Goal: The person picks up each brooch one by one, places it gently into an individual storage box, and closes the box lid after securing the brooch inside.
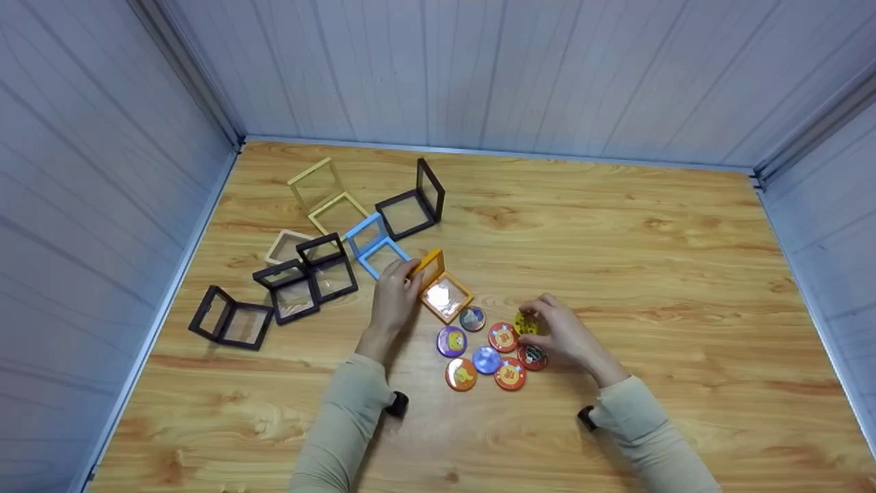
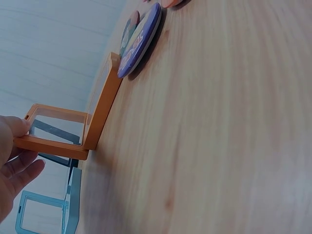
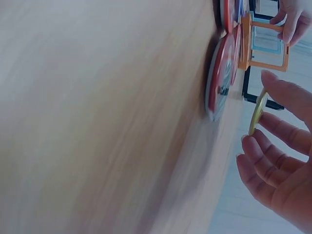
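My left hand (image 1: 395, 296) pinches the raised lid of an orange square display frame (image 1: 467, 291), whose base lies on the table with a clear film in it. In the left wrist view the thumb and fingers grip the lid's edge. My right hand (image 1: 561, 330) holds a yellow round badge (image 1: 525, 323) by its rim between thumb and fingers. The right wrist view shows this badge (image 3: 258, 112) tilted up off the table. Beneath and beside it lie red badges (image 1: 503, 337), a blue badge (image 1: 486, 359), a purple badge (image 1: 452, 341), an orange badge (image 1: 460, 374) and a dark badge (image 1: 472, 318).
Left of the badges stand several opened frames: a light blue frame (image 1: 384, 257), a yellow frame (image 1: 335, 205), a dark frame (image 1: 438, 198) at the back, and more dark frames (image 1: 236, 325) with a beige frame (image 1: 277, 246). Pale panel walls (image 1: 452, 75) enclose the wooden table (image 1: 650, 274).
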### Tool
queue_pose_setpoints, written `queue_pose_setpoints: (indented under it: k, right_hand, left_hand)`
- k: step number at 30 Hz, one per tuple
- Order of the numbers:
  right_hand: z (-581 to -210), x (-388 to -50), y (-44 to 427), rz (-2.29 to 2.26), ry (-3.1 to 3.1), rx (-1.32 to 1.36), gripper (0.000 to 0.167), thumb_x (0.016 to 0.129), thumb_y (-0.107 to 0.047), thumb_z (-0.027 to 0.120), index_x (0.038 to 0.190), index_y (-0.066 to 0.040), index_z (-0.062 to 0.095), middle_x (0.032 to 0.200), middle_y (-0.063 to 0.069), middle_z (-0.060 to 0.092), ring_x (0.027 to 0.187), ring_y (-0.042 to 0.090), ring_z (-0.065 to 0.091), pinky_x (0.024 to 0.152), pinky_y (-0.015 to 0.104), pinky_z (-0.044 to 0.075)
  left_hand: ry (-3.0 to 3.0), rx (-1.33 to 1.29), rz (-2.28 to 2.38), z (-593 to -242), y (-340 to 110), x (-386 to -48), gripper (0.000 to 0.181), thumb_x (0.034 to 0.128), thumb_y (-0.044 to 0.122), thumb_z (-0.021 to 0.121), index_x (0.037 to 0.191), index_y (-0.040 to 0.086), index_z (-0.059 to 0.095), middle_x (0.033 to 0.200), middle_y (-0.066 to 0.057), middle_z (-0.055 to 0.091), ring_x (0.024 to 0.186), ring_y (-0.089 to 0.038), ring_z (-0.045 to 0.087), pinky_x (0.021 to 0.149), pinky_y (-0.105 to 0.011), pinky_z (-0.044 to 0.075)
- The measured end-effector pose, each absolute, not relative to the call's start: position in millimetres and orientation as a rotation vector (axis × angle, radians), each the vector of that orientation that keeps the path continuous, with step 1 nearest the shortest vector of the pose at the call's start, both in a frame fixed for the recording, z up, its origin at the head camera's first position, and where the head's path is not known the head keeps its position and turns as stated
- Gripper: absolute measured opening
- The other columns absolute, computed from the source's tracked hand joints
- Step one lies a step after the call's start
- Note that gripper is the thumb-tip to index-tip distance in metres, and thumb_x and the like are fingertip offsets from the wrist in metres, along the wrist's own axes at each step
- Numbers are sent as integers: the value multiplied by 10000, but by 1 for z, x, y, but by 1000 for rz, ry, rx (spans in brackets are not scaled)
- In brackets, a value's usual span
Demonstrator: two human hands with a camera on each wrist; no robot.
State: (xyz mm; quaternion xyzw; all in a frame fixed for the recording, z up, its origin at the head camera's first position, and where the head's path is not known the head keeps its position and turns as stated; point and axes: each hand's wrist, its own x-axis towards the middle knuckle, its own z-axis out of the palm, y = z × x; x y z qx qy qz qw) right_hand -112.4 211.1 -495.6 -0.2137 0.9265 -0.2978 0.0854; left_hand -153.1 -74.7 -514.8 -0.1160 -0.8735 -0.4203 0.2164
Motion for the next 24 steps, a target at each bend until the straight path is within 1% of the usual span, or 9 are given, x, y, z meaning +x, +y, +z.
queue_pose_setpoints:
  k: [7, 13, 24]
  right_hand:
    - [-492, -118, 197, -931, 2746, -639, 465, 712, -204, 740, 1105, -23, 569, 966, 59, 508, 846, 199, 511, 738, 345, 452]
    - [-490, -123, 185, -933, 2721, -640, 466, 713, -228, 736, 1099, -29, 567, 988, 52, 507, 859, 195, 516, 757, 324, 456]
    - [-490, -129, 163, -933, 2717, -630, 471, 705, -219, 743, 1102, -38, 567, 979, 47, 506, 878, 196, 515, 764, 321, 458]
  left_hand:
    - [-2424, -313, -1179, -515, -73, -154, 187, 808, 28, 618, 975, -55, 633, 817, -99, 606, 738, -166, 568, 641, -248, 486]
    - [-2419, -327, -1178, -517, -73, -154, 187, 812, 29, 613, 981, -50, 633, 836, -97, 609, 749, -158, 568, 650, -233, 484]
    - [-2412, -333, -1182, -520, -74, -154, 196, 810, 26, 615, 987, -56, 627, 837, -107, 607, 747, -175, 572, 655, -236, 489]
